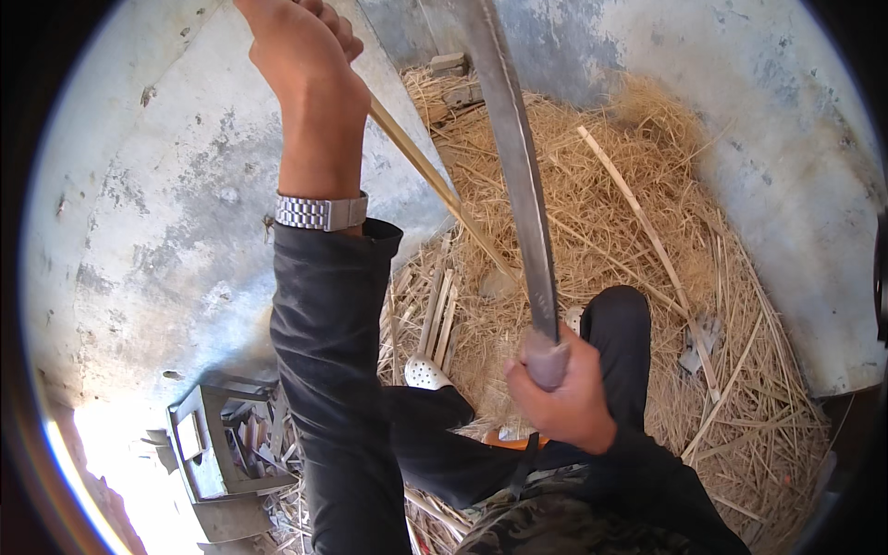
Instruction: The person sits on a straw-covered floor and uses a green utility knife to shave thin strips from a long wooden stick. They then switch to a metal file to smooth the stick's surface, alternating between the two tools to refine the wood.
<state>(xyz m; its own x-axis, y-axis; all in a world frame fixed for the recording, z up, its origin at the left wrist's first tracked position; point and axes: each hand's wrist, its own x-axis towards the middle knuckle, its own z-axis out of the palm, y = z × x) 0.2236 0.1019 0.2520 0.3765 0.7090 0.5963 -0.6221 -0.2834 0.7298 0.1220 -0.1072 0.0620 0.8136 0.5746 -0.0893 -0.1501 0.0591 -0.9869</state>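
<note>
My left hand (301, 42), raised at the upper left with a metal watch on its wrist, is closed around the upper end of a long bamboo strip (430, 176). The strip slants down to the right, and its lower end lies near the shavings by my feet. In my right hand (572, 398), fingers wrapped round the thick handle, is a machete (520, 157). Its long dark blade points up and away, to the right of the strip. In this view the blade passes close by the strip's lower end; whether they touch I cannot tell.
A heap of straw-like bamboo shavings (638, 166) fills the corner between weathered walls. On it lies a loose strip (638, 213). Split pieces (437, 310) lie beside my white clog (425, 372). A wooden frame (208, 444) stands at lower left, and a brick (449, 65) lies at the back.
</note>
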